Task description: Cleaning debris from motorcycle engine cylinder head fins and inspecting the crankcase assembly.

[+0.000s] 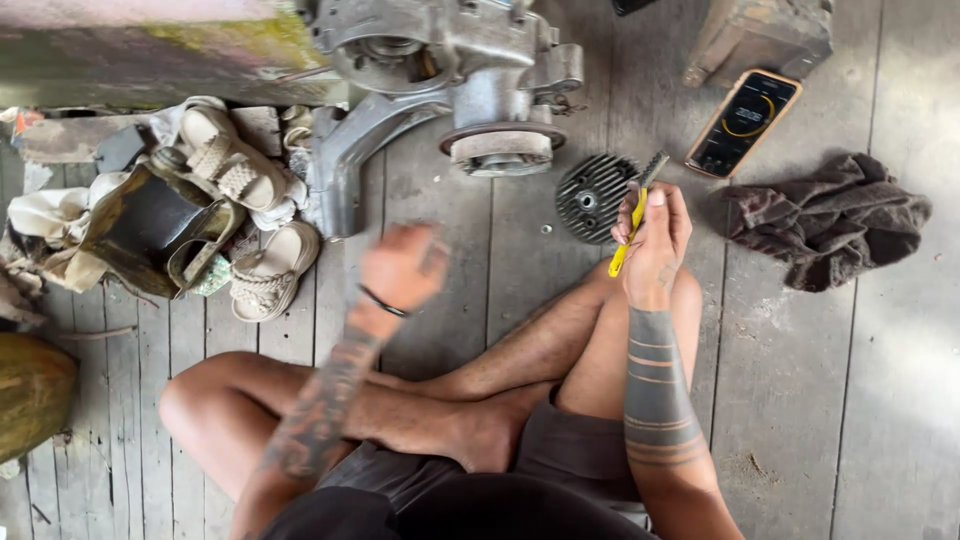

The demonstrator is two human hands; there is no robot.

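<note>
I see the yellow-handled brush (634, 220) clamped in my right hand (655, 245), fingers wrapped round the handle and the bristle end tilted up, held above my right knee and just beside the round finned cylinder head (590, 197) lying on the plank floor (800, 400). My left hand (402, 265) hangs blurred in the air over the boards, loosely curled with nothing in it that I can make out. Beyond them lies the grey engine casing (450, 80), with a phone (742, 122) and a dark rag (825, 218) to the right and pale sandals (245, 200) to the left.
</note>
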